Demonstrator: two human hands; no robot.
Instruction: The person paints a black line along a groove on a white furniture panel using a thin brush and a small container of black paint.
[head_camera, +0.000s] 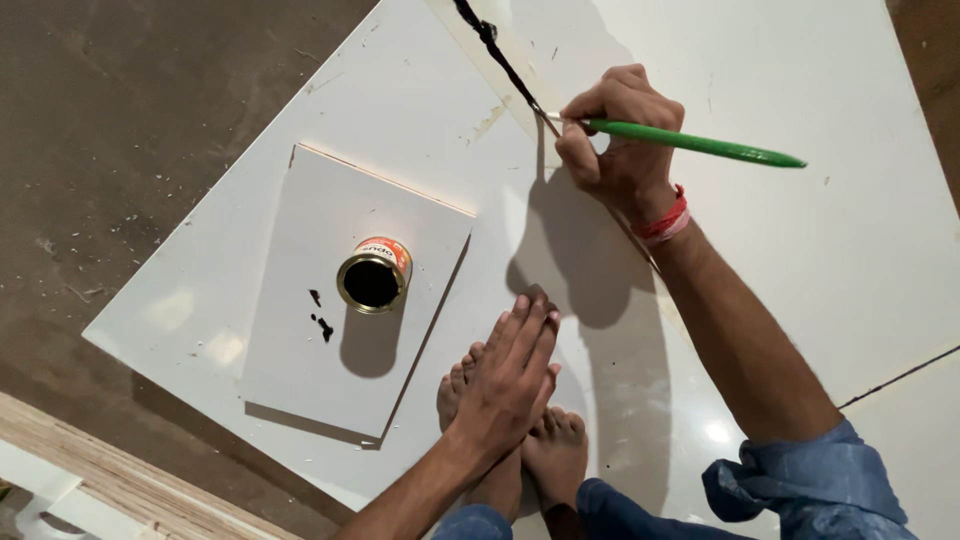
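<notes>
Your right hand (615, 135) pinches a green-handled brush (690, 142), its tip touching the black painted line (495, 45) along the seam of the big glossy white panel (820, 230). Your left hand (510, 375) lies flat, fingers spread a little, holding nothing, over your bare feet (555, 455) on that same panel. Left of your feet sits a small round paint tin (374, 276), open and black inside, on a smaller white board (300, 350) (a few black drips beside it). Grey dusty floor (130, 130) surrounds the panel; a raw plywood edge (110, 470) lies lower left.
</notes>
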